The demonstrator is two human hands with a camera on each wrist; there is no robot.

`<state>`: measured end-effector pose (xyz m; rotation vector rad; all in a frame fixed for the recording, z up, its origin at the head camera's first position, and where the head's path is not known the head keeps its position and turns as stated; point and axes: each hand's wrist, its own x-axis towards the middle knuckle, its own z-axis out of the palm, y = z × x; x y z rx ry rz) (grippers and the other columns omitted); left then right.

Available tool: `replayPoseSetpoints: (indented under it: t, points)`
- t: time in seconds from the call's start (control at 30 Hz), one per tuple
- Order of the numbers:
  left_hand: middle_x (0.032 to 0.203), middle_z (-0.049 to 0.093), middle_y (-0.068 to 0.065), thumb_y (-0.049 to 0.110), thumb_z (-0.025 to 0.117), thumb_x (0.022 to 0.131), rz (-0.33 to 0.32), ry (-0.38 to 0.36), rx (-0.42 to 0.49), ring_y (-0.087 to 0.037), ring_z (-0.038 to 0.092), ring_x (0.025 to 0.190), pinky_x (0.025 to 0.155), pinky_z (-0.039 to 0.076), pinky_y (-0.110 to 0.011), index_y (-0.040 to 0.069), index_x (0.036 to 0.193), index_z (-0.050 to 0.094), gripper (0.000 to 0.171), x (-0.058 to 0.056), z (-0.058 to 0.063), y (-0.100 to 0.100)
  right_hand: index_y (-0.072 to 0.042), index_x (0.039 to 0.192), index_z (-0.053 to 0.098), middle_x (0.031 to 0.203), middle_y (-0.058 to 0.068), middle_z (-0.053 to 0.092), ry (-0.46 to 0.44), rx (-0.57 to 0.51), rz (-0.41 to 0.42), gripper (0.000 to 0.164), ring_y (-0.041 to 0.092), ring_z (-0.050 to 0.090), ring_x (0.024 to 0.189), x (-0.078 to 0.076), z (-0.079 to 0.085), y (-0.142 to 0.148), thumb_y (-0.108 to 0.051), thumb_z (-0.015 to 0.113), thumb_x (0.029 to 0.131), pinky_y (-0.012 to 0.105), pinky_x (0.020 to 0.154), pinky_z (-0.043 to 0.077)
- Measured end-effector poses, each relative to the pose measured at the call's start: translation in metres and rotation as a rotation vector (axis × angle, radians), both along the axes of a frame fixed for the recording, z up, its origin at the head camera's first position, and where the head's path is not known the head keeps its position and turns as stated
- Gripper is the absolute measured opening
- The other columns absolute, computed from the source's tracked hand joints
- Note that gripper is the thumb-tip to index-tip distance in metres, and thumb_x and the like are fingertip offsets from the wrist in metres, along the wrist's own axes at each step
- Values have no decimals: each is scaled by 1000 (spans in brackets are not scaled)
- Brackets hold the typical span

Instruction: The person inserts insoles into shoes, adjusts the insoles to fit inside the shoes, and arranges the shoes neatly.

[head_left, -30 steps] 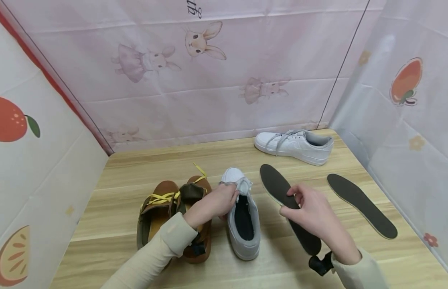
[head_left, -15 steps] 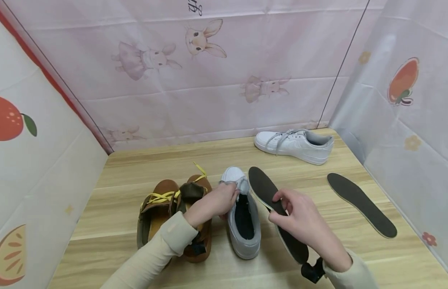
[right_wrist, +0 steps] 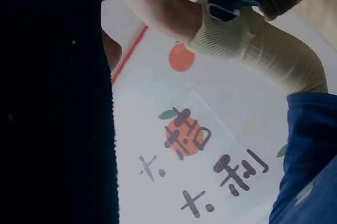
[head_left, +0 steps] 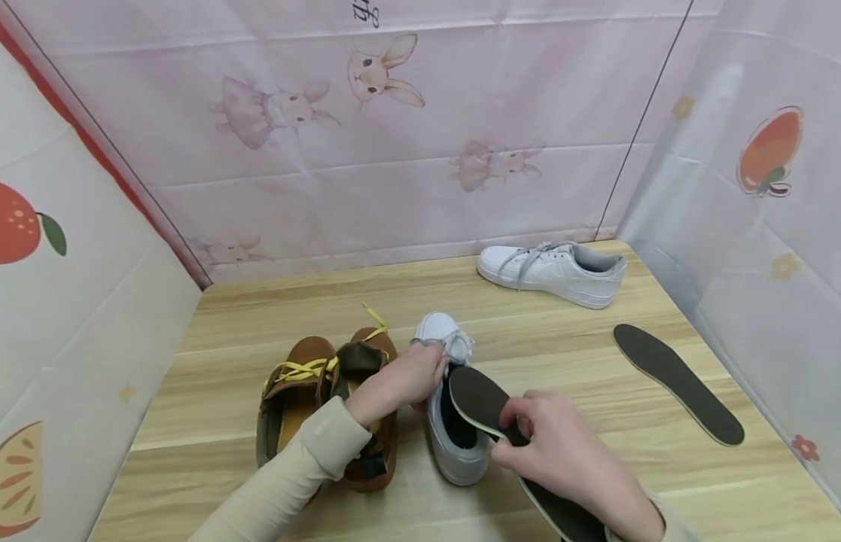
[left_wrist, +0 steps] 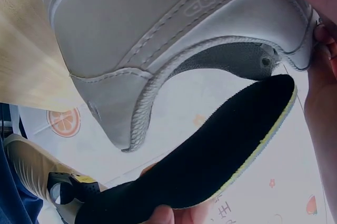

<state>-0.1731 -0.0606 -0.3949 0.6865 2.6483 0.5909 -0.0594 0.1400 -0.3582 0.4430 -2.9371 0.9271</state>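
A white sneaker (head_left: pixel 458 468) stands on the wooden table with its toe pointing away, heel towards me. My left hand (head_left: pixel 405 374) holds it near the tongue and laces; those fingertips are partly hidden. My right hand (head_left: pixel 556 446) pinches a dark insole (head_left: pixel 476 393) around its middle. The insole's front end hangs over the sneaker's opening, tilted, with its back end towards the table's near side. In the left wrist view the insole (left_wrist: pixel 216 142) shows a pale yellow edge and its tip is close to the collar. The insole (right_wrist: pixel 52 108) fills the left of the right wrist view.
Brown shoes (head_left: pixel 312 349) with yellow laces stand left of the sneaker, partly behind my left forearm. A second white sneaker (head_left: pixel 545 275) lies sideways at the back right. Another dark insole (head_left: pixel 679 382) rests at the right. Printed cloth walls (head_left: pixel 406 211) border the table.
My right hand has brought the insole leftward and nearer, from beside the sneaker to over its opening. The left hand has stayed in place on the sneaker.
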Motion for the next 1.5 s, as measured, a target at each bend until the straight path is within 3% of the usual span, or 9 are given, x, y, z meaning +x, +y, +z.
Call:
replayPoseSetpoints:
  t: [0.4, 0.8, 1.07, 1.5]
  points:
    - [66, 50, -3, 20, 35, 102, -8, 13, -8, -11, 52, 40, 42, 43, -24, 7, 88, 52, 25, 1, 2, 1, -29, 60, 55, 56, -13, 37, 93, 24, 67, 16, 0, 31, 47, 11, -6, -9, -19, 67, 57, 18, 43, 26]
    - [65, 50, -4, 19, 35, 102, 3, -2, 10, -12, 51, 39, 40, 42, -24, 7, 87, 51, 25, 1, 1, 1, -24, 45, 34, 55, -11, 33, 109, 72, 43, 31, 2, 29, 44, 8, -18, -23, -15, 61, 58, 19, 41, 25]
    - [64, 51, -3, 20, 36, 102, 1, 5, -10, -12, 52, 40, 42, 42, -24, 7, 87, 51, 25, 0, 2, 2, -22, 46, 38, 58, -8, 36, 67, 135, 0, 29, 6, 32, 44, 7, -16, -34, -15, 61, 62, 22, 40, 27]
    - [65, 50, -3, 19, 37, 101, 6, 30, -54, -12, 51, 44, 43, 41, -24, 7, 83, 52, 26, 1, 4, 5, -17, 47, 39, 59, -2, 40, 203, 159, 2, 24, 13, 38, 47, 5, -18, -46, -9, 60, 58, 26, 43, 31]
